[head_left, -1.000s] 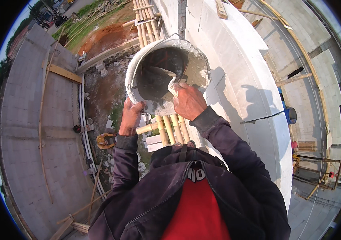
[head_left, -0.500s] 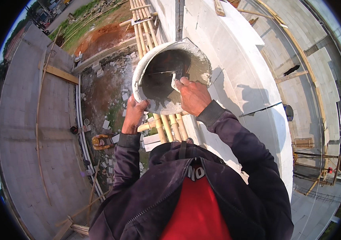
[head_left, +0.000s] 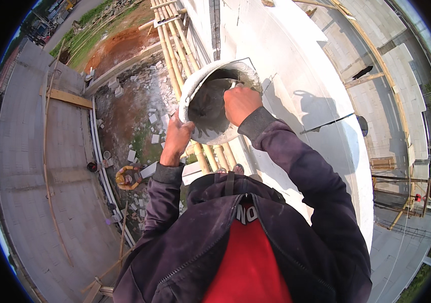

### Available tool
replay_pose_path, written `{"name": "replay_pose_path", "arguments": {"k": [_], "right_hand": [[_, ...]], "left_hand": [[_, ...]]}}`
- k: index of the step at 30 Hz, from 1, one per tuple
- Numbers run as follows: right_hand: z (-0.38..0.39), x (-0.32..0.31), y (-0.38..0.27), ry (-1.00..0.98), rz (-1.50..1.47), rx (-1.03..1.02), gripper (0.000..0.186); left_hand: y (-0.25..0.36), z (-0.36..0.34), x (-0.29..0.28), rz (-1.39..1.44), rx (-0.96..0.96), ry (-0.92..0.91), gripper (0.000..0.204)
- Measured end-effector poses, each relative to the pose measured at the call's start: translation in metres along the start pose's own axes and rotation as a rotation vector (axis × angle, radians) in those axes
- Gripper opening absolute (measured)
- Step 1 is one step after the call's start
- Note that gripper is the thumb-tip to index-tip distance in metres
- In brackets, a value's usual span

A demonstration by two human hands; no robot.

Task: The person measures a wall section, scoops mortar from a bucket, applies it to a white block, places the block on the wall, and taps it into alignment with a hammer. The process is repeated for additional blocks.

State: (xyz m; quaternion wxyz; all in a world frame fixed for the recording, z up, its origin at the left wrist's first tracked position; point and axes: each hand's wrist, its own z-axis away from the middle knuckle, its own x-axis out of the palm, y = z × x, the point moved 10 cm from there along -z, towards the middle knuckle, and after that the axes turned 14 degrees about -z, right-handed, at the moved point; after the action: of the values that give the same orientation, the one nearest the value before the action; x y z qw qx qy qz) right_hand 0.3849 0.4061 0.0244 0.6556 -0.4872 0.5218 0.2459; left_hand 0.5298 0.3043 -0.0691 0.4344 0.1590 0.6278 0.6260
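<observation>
A mortar-crusted bucket (head_left: pixel 184 99) is tilted in front of me, its open mouth turned toward me. Wet grey mortar (head_left: pixel 209 108) coats its inside. With thumb and fingers, my left hand (head_left: pixel 177 137) grips the bucket's left rim. My right hand (head_left: pixel 243 104) is closed around the handle of a trowel (head_left: pixel 221 85), over the mouth. The blade lies inside against the mortar and is only partly visible.
Bamboo poles (head_left: pixel 174 48) run beneath the bucket, high above rubble-strewn ground. Close on my right rises a white block wall (head_left: pixel 288 65). Far below, a person (head_left: pixel 127 178) in yellow crouches near white pipes (head_left: pixel 105 174). A long wooden strip (head_left: pixel 377 48) lies beyond the wall.
My right hand has turned and moved up slightly, pushing the trowel deeper into the bucket. The bucket has tilted a little, with my left hand still on its rim.
</observation>
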Motion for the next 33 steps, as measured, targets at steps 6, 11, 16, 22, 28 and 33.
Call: {"name": "replay_pose_path", "arguments": {"k": [6, 11, 16, 22, 28, 33], "right_hand": [[0.027, 0.081, 0.11, -0.26, -0.365, 0.268, 0.029], [0.112, 0.049, 0.08, 0.116, -0.726, 0.302, 0.041], [0.172, 0.016, 0.028, 0.135, -0.63, 0.354, 0.042], [0.169, 0.043, 0.049, 0.155, -0.424, 0.465, 0.039], [0.168, 0.035, 0.05, 0.418, -0.251, 0.42, 0.038], [0.217, 0.109, 0.039, 0.251, -0.265, 0.351, 0.041]], "left_hand": [[0.001, 0.0, 0.022, 0.07, -0.006, -0.116, 0.037], [-0.046, 0.008, 0.04, 0.375, -0.116, -0.202, 0.039], [-0.057, 0.018, 0.069, 0.485, -0.148, -0.25, 0.038], [-0.055, 0.042, 0.079, 0.39, -0.251, -0.286, 0.043], [-0.052, 0.056, 0.086, 0.381, -0.362, -0.443, 0.044], [-0.075, 0.089, 0.102, 0.033, -0.448, -0.486, 0.038]]}}
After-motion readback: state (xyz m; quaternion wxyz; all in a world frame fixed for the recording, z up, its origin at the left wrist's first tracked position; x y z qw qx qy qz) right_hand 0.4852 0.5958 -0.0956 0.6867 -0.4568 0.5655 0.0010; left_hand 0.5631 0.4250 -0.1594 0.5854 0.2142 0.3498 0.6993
